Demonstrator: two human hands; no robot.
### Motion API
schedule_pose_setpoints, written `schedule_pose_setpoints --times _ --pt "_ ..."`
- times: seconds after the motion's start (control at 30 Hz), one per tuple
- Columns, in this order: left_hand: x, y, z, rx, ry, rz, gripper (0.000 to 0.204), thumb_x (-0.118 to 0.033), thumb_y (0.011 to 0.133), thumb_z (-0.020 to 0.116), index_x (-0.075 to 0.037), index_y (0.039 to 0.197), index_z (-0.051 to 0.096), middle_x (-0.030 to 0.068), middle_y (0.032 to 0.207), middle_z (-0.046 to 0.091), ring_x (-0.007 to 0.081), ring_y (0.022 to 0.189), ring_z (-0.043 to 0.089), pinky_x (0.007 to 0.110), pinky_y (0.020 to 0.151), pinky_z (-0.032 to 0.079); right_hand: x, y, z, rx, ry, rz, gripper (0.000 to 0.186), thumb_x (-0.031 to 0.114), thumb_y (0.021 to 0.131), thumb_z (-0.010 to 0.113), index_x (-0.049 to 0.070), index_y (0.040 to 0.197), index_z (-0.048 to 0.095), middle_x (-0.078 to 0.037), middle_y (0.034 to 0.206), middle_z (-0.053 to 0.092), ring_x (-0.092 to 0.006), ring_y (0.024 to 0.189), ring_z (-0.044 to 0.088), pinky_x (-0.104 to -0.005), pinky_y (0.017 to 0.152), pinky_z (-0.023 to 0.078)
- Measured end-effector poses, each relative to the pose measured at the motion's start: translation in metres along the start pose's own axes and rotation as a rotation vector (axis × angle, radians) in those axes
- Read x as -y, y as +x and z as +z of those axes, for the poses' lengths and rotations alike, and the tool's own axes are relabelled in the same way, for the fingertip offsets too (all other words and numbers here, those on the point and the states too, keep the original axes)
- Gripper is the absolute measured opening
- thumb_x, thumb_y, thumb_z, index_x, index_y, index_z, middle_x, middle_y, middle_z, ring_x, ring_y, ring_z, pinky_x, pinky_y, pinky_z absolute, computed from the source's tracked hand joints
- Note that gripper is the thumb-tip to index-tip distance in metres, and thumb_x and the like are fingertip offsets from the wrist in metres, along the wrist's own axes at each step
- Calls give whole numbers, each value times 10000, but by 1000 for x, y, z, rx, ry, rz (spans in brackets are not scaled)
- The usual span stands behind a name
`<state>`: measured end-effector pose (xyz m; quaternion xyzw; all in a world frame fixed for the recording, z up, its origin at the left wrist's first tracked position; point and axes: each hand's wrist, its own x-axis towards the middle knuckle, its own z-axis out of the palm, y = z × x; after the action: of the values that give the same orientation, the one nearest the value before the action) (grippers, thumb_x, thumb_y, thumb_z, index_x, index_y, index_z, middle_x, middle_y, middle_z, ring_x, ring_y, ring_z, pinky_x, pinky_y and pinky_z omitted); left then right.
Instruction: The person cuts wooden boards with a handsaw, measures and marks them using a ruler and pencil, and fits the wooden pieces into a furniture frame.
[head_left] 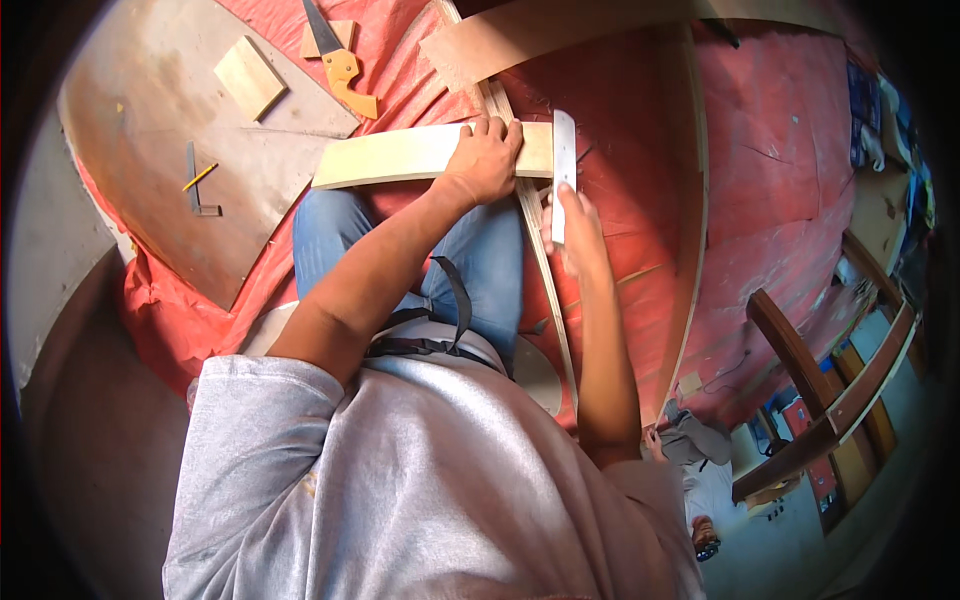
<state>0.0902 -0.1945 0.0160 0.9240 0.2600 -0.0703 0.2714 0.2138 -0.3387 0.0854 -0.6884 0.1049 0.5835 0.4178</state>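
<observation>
A pale wooden board (pixel 385 155) lies crosswise in front of me, over my knees and the edge of a long plywood strip (pixel 541 262). My left hand (pixel 484 162) presses on it near its right part, fingers curled over the far edge. In my right hand (pixel 580 235) is a flat, whitish bar with a slanted far end (pixel 564 145), held upright in the view against the board's right end. Its exact kind cannot be made out, and slight blur softens the fingers around it.
At the far left, a brown sheet (pixel 150 100) bears a wood block (pixel 250 78), a try square (pixel 193 170) and a yellow pencil (pixel 205 173). A handsaw (pixel 343 68) lies beyond the board. Red plastic sheeting (pixel 770 130) covers the floor. Another person (pixel 700 445) is at lower right.
</observation>
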Motion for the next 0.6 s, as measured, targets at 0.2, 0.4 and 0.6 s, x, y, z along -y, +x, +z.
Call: schedule_pose_setpoints --times 0.2,0.4,0.6 --pt "1 0 -1 40 17 1 729 -252 805 711 28 1442 494 238 1239 604 394 1211 581 531 990 501 20 50 6 32 -21 -145 361 415 1093 492 75 1130 607 -40 778 628 -123 517 555 -262 375 433" --pt "1 -1 2 -18 -15 -7 738 -251 799 715 33 1443 494 242 1236 598 401 1216 566 535 985 496 1 29 -2 4 -13 -58 332 399 1095 494 74 1077 561 -47 690 592 -130 490 549 -261 371 429" --pt "-2 -3 3 -19 9 6 721 -254 809 701 34 1440 501 247 1245 587 411 1233 549 552 1004 481 15 51 2 5 -35 -42 384 441 1071 513 69 1120 597 -46 752 633 -133 514 564 -269 391 447"
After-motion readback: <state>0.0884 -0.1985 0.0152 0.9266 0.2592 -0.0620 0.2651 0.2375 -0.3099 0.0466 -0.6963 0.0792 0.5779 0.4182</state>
